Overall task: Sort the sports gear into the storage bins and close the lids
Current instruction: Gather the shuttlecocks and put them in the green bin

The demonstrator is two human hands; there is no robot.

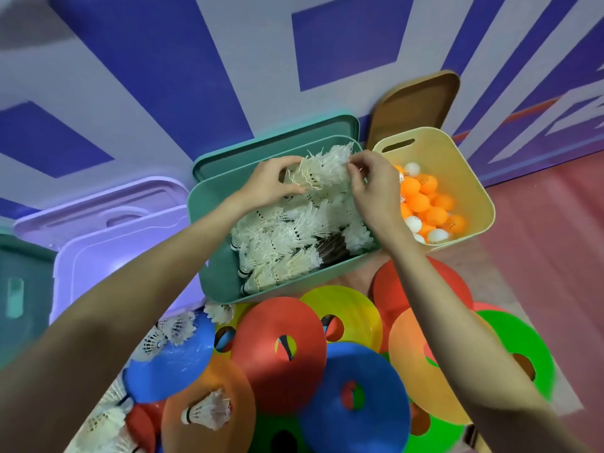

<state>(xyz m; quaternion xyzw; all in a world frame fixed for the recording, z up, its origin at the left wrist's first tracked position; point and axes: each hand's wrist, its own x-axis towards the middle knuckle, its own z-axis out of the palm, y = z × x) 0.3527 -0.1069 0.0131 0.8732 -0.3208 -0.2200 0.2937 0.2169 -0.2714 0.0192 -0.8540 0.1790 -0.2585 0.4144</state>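
Shuttlecocks in a white bunch sit between my 2 hands, above the far end of the green bin: my left hand curls round the bunch from the left, thumb on its near side, and my right hand pinches the feather tips at the bunch's upper right with thumb and forefinger. Under them the green bin is heaped with more shuttlecocks, cork ends and feathers pointing every way (a few dark ones show near its right wall). Its green lid stands on edge behind it against the blue and lilac wall. Just right of my right hand is the yellow bin, holding orange and white table tennis balls, with a brown lid propped behind it. Left of the green bin stands a lilac bin with its lid on. Nearer to me, flat disc cones in red, blue, yellow, orange and green overlap on the floor, and loose shuttlecocks lie on and beside them at lower left.
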